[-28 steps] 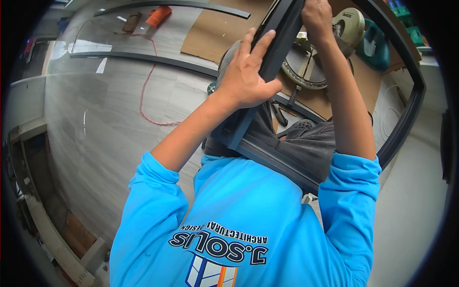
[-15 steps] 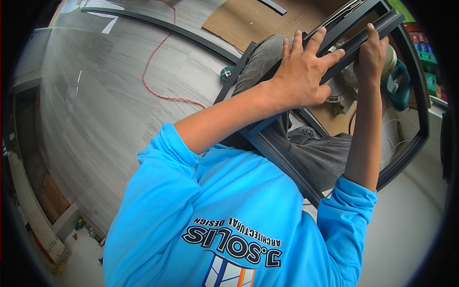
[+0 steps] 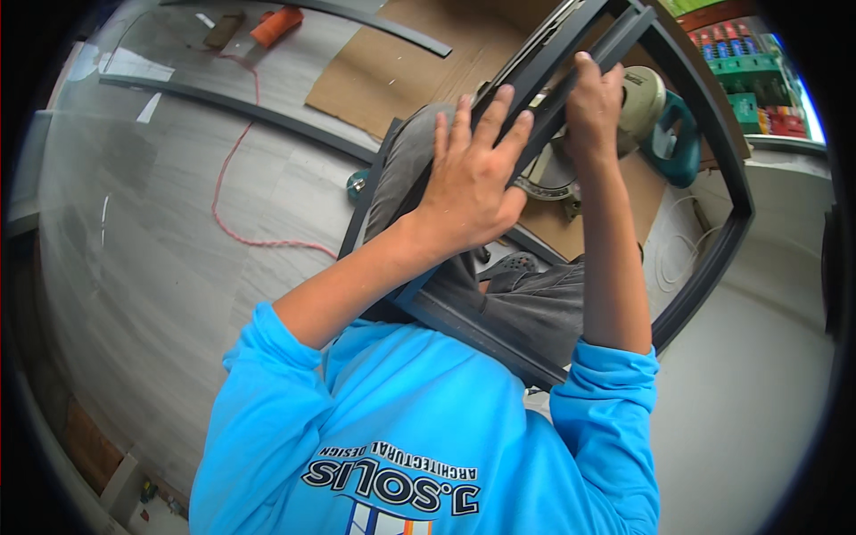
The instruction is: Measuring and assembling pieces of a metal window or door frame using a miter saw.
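Observation:
A dark grey metal frame (image 3: 486, 341) lies tilted across my lap, its far side reaching out to the right. Along its upper side runs a loose-looking dark metal bar (image 3: 620, 40); I cannot tell whether it is fixed to the frame. My right hand (image 3: 595, 107) is wrapped round this bar near its far end, thumb on top. My left hand (image 3: 473, 187) rests lower down with its fingers spread, the fingertips touching the bar. The palm side of that hand is hidden.
Beyond the frame stands a power saw (image 3: 640, 100) with a teal handle (image 3: 670, 147). Dark metal strips (image 3: 241, 109), a red-and-white cord (image 3: 217, 201) and an orange cylinder (image 3: 276, 27) lie on the floor at left. Cardboard (image 3: 366, 76) lies ahead; coloured boxes (image 3: 740, 67) stand far right.
The whole view has shifted, so the frame, hands and floor items sit further left. The orange cylinder has come into view. Both hands keep much the same positions on the bar.

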The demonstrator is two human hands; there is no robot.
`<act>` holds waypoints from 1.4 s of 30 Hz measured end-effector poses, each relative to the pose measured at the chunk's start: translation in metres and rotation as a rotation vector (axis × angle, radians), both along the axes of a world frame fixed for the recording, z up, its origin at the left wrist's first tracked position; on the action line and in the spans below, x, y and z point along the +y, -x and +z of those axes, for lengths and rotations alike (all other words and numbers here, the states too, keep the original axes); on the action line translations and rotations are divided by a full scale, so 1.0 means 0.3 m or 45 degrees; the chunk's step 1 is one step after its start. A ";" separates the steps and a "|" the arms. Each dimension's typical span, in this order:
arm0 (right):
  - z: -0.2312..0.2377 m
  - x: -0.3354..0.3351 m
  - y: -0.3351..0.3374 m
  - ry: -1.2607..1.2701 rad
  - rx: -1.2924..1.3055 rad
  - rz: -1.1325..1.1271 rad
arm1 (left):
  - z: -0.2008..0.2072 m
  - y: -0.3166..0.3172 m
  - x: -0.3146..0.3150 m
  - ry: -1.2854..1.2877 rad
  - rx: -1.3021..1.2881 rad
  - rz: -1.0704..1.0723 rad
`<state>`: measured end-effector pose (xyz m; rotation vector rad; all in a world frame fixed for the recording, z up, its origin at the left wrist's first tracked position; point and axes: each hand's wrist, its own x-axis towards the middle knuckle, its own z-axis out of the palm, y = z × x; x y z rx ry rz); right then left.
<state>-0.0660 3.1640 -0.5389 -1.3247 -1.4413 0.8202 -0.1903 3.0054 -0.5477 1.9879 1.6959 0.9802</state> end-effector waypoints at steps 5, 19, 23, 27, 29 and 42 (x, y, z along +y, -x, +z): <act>0.005 -0.026 0.071 -0.022 0.132 0.084 | -0.009 0.023 -0.011 0.017 0.025 -0.035; -0.049 0.002 0.094 -0.115 -0.156 -0.031 | -0.004 0.105 0.073 0.520 -0.138 0.147; -0.055 0.008 0.075 -0.166 -0.336 -0.058 | -0.055 0.114 0.086 0.407 -0.148 0.087; -0.072 -0.015 0.095 -0.158 -0.101 0.006 | -0.067 0.114 0.065 0.418 -0.284 0.043; -0.085 -0.010 0.104 -0.140 0.043 -0.008 | -0.070 0.108 0.069 0.386 -0.316 0.034; 0.118 0.219 0.020 -1.049 -1.022 1.133 | -0.051 0.106 0.076 0.367 -0.296 -0.021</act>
